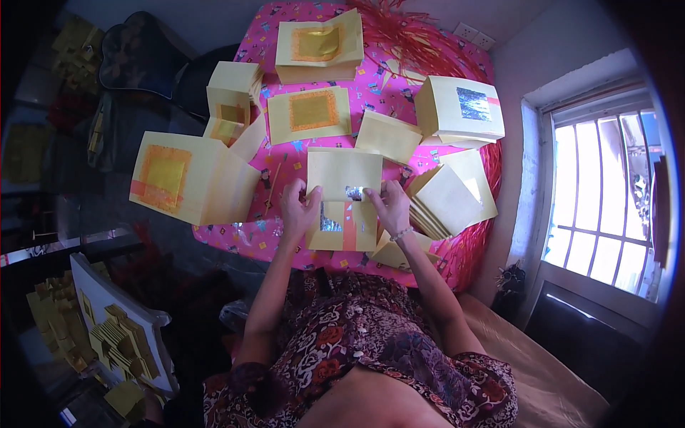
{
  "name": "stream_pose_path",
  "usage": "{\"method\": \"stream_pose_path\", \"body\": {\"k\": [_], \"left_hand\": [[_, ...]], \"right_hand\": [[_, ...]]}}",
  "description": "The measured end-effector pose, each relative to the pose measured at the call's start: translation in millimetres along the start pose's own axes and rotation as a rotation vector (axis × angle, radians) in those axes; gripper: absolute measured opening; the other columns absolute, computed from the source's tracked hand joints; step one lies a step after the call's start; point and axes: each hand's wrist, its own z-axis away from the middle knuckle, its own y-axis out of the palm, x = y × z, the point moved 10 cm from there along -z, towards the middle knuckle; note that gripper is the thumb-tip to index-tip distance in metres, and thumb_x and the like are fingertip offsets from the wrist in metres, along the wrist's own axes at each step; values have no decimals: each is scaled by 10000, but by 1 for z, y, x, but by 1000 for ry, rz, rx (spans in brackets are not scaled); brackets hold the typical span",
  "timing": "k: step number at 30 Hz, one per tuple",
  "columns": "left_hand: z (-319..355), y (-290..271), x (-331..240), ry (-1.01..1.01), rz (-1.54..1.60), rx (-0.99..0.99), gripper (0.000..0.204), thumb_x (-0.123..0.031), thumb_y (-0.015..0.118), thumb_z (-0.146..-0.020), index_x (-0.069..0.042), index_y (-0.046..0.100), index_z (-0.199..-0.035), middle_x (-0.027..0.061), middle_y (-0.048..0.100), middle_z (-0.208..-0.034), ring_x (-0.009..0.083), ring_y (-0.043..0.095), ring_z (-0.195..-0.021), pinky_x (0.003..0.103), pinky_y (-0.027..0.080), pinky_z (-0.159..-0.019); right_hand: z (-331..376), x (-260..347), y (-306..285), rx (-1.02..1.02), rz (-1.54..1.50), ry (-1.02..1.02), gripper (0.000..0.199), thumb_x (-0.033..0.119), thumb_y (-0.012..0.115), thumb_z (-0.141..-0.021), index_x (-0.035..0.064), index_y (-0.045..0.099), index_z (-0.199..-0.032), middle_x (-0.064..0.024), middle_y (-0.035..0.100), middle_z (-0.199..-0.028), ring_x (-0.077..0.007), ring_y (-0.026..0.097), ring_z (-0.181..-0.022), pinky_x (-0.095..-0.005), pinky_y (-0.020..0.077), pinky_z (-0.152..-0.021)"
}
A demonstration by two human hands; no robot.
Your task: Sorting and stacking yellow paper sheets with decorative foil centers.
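In front of me lies a pale yellow sheet of joss paper [344,168], partly folded across its middle. Silver foil and a red stripe show on its lower half, and another bit of silver foil shows near the fold. My left hand [300,207] pinches the sheet's left edge at the fold. On the opposite edge, my right hand [392,205] grips it with thumb and fingers, a beaded bracelet on that wrist. A leaning stack of folded joss paper [439,203] is close by my right hand. Left of my left hand stands a thick stack with a gold foil square [164,177].
The pink patterned tablecloth [285,160] carries several more paper stacks, including a gold-foil one [317,43] at the back and a silver-foil one [460,107] at the right. Red plastic strands [407,36] cover the far right edge. A barred window [606,192] is at right.
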Motion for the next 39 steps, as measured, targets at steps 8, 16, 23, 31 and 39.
{"method": "stream_pose_path", "body": {"k": [8, 16, 23, 31, 39], "left_hand": [[-13, 6, 7, -57, -18, 43, 341, -214, 710, -853, -18, 457, -736, 47, 431, -576, 112, 429, -523, 310, 354, -489], [-14, 13, 19, -203, 2, 112, 362, -285, 700, -847, -21, 475, -745, 89, 469, -577, 231, 474, -515, 397, 367, -497], [-15, 16, 22, -312, 3, 168, 337, -288, 693, -859, -24, 516, -745, 27, 471, -565, 113, 440, -523, 325, 362, -496], [-10, 15, 29, -328, -107, 111, 319, -302, 708, -843, -39, 528, -842, 35, 499, -587, 173, 495, -518, 363, 404, -519], [-5, -4, -16, -62, -200, -164, 322, -277, 718, -820, -77, 522, -979, 104, 530, -865, 288, 556, -829, 434, 433, -679]], "right_hand": [[-10, -6, 2, 3, 58, 110, 336, 257, 737, -826, -23, 563, -763, -139, 549, -684, -260, 559, -573, -370, 459, -545], [-13, -4, 1, -5, 130, 130, 355, 288, 722, -833, -12, 552, -754, -166, 549, -678, -317, 551, -588, -416, 448, -570], [-16, -14, 7, 13, 149, 161, 372, 305, 729, -818, -6, 542, -739, -175, 562, -678, -338, 566, -601, -434, 452, -577], [-17, -7, 10, 21, 257, 100, 336, 294, 724, -812, 7, 556, -766, -171, 589, -730, -358, 592, -639, -453, 475, -601], [-13, -8, 9, -11, 352, 85, 354, 330, 711, -826, 26, 530, -851, -161, 574, -798, -376, 616, -711, -462, 496, -626]]}}
